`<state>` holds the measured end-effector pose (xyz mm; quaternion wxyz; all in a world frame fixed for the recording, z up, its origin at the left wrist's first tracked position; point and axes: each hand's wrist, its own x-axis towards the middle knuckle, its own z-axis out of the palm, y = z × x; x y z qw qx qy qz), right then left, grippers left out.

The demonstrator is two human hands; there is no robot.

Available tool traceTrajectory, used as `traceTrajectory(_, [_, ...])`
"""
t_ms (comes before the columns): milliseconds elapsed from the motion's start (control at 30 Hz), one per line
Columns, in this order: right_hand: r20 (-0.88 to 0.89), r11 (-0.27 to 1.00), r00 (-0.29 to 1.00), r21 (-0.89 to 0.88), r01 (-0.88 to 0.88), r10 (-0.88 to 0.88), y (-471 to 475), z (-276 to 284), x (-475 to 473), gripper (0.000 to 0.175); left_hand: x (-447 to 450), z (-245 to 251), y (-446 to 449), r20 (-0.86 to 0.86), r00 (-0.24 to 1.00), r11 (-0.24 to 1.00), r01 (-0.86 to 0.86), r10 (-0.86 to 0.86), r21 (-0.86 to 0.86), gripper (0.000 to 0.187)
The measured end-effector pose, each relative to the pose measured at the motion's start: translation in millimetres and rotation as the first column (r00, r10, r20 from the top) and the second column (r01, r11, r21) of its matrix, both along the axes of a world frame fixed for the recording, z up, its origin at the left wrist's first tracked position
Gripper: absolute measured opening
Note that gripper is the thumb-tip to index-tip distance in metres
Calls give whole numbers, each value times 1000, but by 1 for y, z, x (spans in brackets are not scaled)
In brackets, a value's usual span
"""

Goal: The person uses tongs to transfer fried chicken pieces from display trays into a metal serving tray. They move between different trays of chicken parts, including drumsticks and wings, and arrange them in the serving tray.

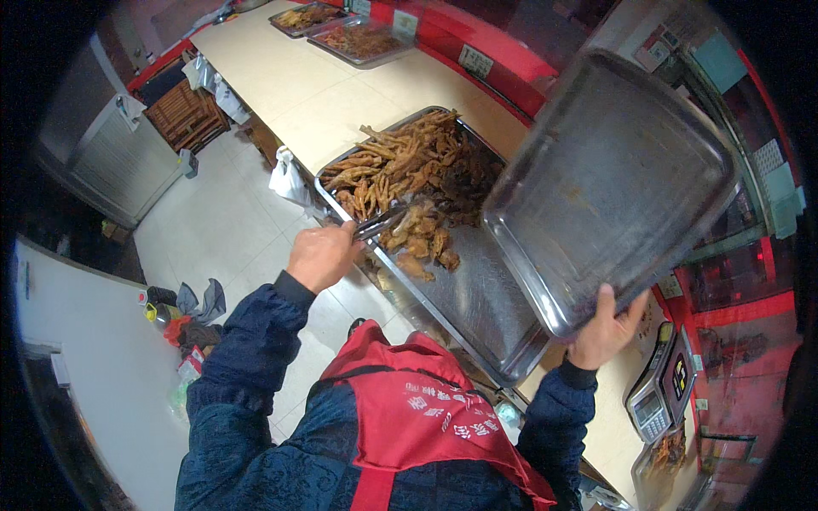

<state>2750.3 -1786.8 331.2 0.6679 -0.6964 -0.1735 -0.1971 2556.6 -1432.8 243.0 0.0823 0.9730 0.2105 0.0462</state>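
Note:
My left hand point(323, 257) is closed around the handle of metal tongs point(382, 223), whose tips reach in among light brown cooked meat pieces point(418, 237). These pieces lie in a large metal tray point(482, 297) on the counter. Cooked chicken feet point(402, 150) are heaped at its far end, beside darker cooked pieces point(471, 179). My right hand point(606, 329) grips the near rim of a second metal tray point(607, 172). That tray is held tilted above the right side of the first one, with no food on the face I see, only stains.
Two food trays, one point(361, 39) nearer, sit at the counter's point(319, 96) far end. To the right stand a digital scale point(658, 389) and another food tray point(661, 460). White plastic bags point(289, 177) hang along the counter's left edge. Bottles point(160, 310) and bags stand on the floor.

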Motion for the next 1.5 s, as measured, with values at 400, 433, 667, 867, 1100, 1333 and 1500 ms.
traceTrajectory(400, [-284, 921, 955, 342, 185, -86, -96, -6, -14, 62, 13, -13, -91, 14, 964, 961, 266, -266, -77, 32])
traceTrajectory(433, [-293, 913, 952, 360, 192, -85, -103, -8, -17, 63, 14, -18, -85, 27, 971, 970, 238, -237, -39, 32])
traceTrajectory(667, [-458, 892, 861, 262, 369, -221, -134, -6, -38, 71, -3, 11, -58, -44, 996, 997, 75, -76, -16, 33])
traceTrajectory(867, [-496, 869, 821, 230, 437, -282, -154, -16, -38, 76, 12, 4, -81, -168, 966, 980, 197, -196, -8, 36])
traceTrajectory(1100, [-410, 881, 899, 353, 315, -157, -185, -32, -44, 82, 19, 21, -79, -88, 985, 989, 149, -146, 20, 55])
traceTrajectory(1333, [-501, 866, 834, 286, 410, -230, -196, -29, -48, 81, 59, -4, -68, 25, 987, 977, 153, -159, 151, 53])
traceTrajectory(1500, [-424, 853, 889, 388, 349, -171, -204, -33, -59, 81, 59, 13, -73, -53, 993, 978, 110, -102, 178, 49])
